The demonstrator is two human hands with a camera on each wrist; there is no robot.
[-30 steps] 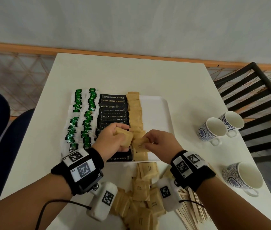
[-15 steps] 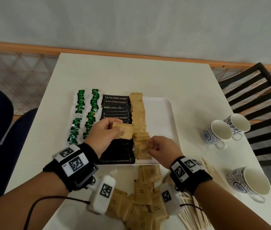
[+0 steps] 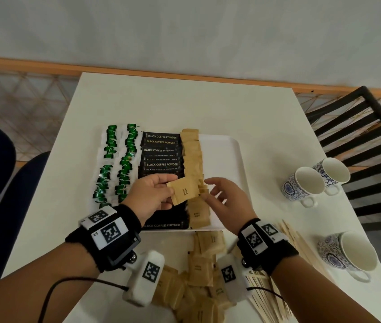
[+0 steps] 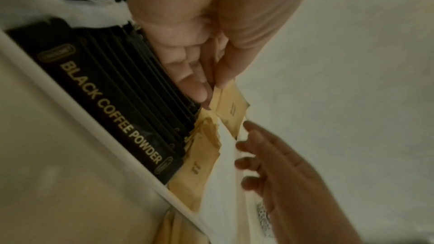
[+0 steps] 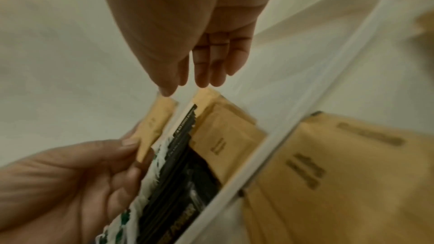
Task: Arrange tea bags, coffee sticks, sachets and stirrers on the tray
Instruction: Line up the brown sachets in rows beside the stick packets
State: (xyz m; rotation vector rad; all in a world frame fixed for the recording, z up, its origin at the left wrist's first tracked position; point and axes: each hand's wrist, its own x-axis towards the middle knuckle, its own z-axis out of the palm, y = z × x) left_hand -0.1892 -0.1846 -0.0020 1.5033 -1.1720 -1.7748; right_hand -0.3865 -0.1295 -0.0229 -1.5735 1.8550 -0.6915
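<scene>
Sachets of brown sugar form one column (image 3: 194, 159) down the tray (image 3: 222, 164), overlapping like shingles, just right of the black coffee sticks (image 3: 161, 157). Left of those lie two columns of green-tagged tea bags (image 3: 117, 164). The right part of the tray is bare white.

Left hand (image 3: 152, 197) hovers over the near end of the coffee column and pinches a single brown sachet (image 3: 183, 191) between thumb and fingers, holding it tilted above the sugar column (the left wrist view shows more than one paper edge in that pinch, count unclear).

Right hand (image 3: 226, 201) sits just beside the held sachet, fingers straight and loosely spread, holding nothing; its fingertips (image 5: 202, 79) point at the raised sachet's free edge. Whether they touch it cannot be told.

Off the tray, on the near tabletop (image 3: 138, 101), a loose heap of brown sachets (image 3: 198, 276) lies between the two wrists, partly hidden by the wrist cameras. Wooden stirrers (image 3: 285, 273) lie in a fanned pile to the right of that heap, under the right forearm.

Three blue-patterned cups stand on the right side of the tabletop: two (image 3: 310, 185) close together further back, one (image 3: 348, 255) nearer. A black slatted chair (image 3: 359, 136) stands past the right edge.
</scene>
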